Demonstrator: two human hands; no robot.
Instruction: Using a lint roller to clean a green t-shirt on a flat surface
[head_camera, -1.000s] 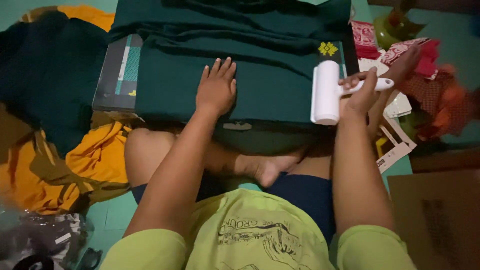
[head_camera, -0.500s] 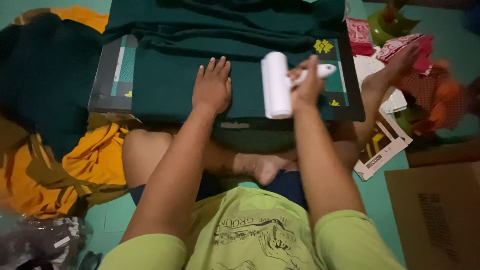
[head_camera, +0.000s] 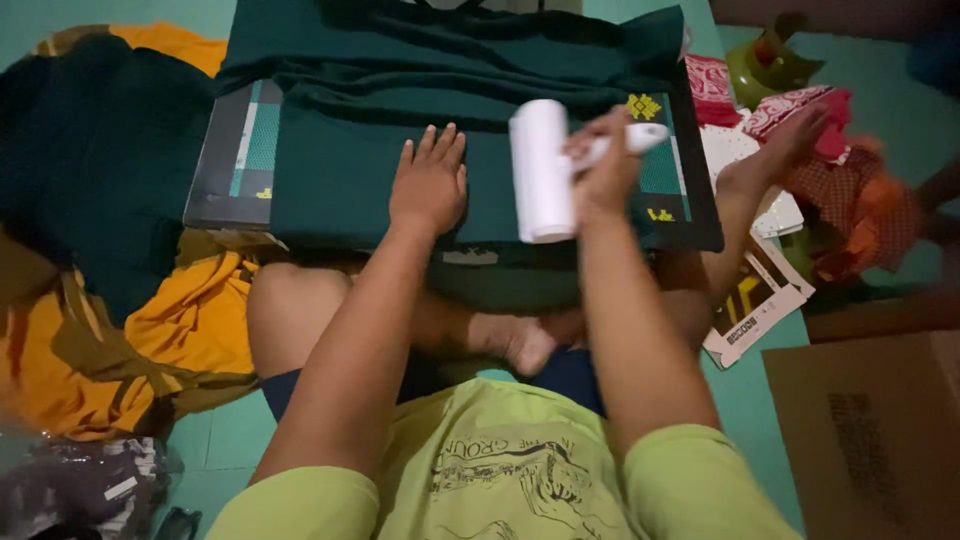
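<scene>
A dark green garment (head_camera: 340, 180) lies spread over a dark cutting mat (head_camera: 235, 160) in front of my crossed legs. My left hand (head_camera: 430, 185) presses flat on the cloth, fingers apart. My right hand (head_camera: 600, 165) grips the white handle of a lint roller (head_camera: 540, 170), whose white roll rests on the cloth just right of my left hand. A small yellow emblem (head_camera: 644, 105) shows on the garment beyond the roller.
Dark green and orange cloth (head_camera: 170, 320) is piled at the left. Red patterned fabric (head_camera: 800, 110), a green gourd-shaped object (head_camera: 765, 65) and printed paper sheets (head_camera: 750, 300) lie at the right. A cardboard box (head_camera: 870, 430) sits at lower right. The floor is teal.
My right hand has swept the lint roller leftward across the garment, from the right edge to the middle. My left hand has stayed flat on the cloth.
</scene>
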